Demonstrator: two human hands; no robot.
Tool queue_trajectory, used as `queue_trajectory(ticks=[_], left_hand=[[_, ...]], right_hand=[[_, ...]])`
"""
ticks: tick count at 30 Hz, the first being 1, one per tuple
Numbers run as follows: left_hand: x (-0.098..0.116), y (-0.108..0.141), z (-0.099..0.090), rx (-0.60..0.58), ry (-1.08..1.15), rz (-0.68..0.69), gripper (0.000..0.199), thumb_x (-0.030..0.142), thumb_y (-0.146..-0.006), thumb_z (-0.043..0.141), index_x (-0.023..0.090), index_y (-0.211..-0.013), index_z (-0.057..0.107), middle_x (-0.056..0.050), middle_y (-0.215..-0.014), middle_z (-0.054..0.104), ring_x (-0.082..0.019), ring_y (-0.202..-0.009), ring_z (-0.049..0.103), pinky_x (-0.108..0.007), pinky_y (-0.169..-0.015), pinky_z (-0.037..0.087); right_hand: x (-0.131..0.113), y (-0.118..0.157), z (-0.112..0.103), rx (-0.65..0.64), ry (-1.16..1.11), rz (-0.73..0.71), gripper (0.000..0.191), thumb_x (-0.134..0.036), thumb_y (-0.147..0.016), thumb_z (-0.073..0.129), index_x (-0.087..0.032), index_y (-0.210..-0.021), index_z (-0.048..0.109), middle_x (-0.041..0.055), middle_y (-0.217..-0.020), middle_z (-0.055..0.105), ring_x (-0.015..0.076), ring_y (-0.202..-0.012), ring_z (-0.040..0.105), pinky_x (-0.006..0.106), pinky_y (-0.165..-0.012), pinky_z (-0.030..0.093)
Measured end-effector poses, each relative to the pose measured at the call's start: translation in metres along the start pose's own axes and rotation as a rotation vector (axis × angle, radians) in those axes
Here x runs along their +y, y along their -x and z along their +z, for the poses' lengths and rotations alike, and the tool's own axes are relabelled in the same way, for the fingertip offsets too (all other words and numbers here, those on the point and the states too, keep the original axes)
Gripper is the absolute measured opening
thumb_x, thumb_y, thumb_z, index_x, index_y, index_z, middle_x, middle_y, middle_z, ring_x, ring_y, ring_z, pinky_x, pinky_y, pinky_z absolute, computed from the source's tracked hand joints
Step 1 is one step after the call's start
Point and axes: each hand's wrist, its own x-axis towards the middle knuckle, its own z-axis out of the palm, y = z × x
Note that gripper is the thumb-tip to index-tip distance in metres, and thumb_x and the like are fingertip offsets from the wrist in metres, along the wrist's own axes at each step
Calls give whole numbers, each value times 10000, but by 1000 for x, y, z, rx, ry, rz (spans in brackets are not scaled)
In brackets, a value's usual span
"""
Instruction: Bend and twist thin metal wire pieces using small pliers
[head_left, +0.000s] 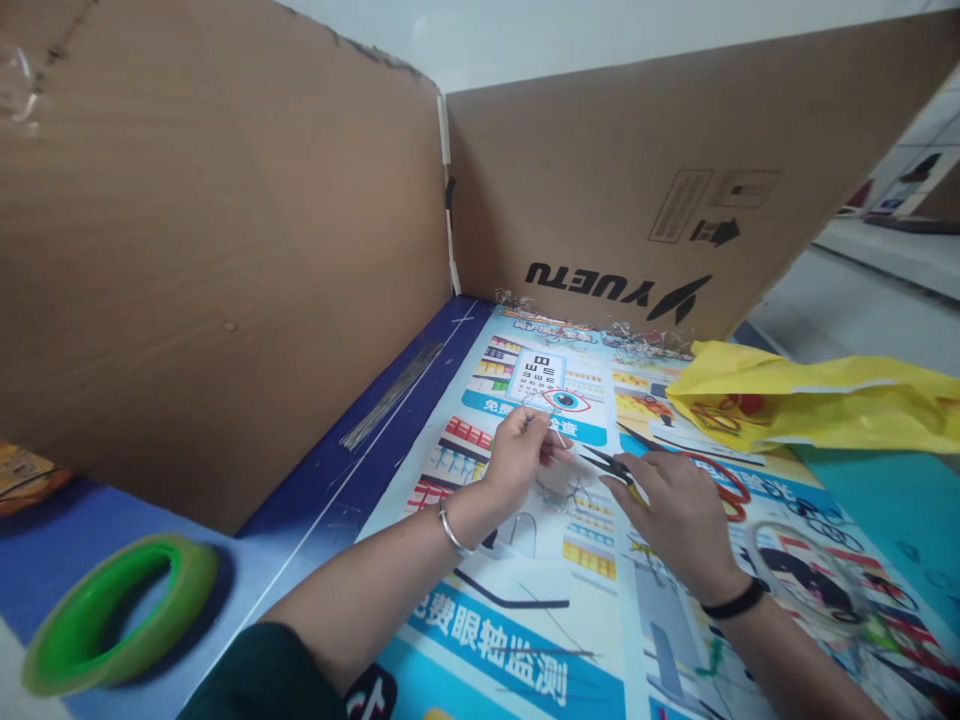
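My left hand (521, 450), with a silver bangle on its wrist, pinches a thin piece of wire (559, 432) above the printed poster. My right hand (671, 500), wearing a black wristband, is closed around the handles of pliers (611, 463) with dark, pointed jaws. The jaws point left toward the wire and look apart from it. Just below the hands, loose thin wire (559, 500) lies in a tangle. Red-handled scissors (731, 488) lie on the poster behind my right hand, partly hidden by it.
Cardboard panels (225, 230) stand at the left and back. A bundle of straight wires (394, 395) lies beside the poster (450, 690). Green-cored tape (124, 610) sits front left. Wire scraps (645, 343) line the back panel. A yellow bag (832, 400) and a clear roll (806, 570) are at right.
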Motion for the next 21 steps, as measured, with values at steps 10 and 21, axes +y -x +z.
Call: queue_trajectory(ticks=[10,21], left_hand=[[-1,2,-3,-60,-23,-56,228,382,-777,533,167,-739,466,-34,-629,668,-115,-496,618,-173,-430,365],[-4,-2,-5,-113,-82,-113,215,363,-780,543,162,-740,479,-40,-662,671,-127,-528,630,-179,-432,380]], right_hand=[[-11,1,-9,-11,48,-16,278,-406,-850,495,-192,-950,643,82,-812,594,205,-796,495,317,-736,343],[-11,1,-10,79,100,-22,246,-394,-836,529,-196,-935,636,67,-776,557,195,-776,444,321,-723,297]])
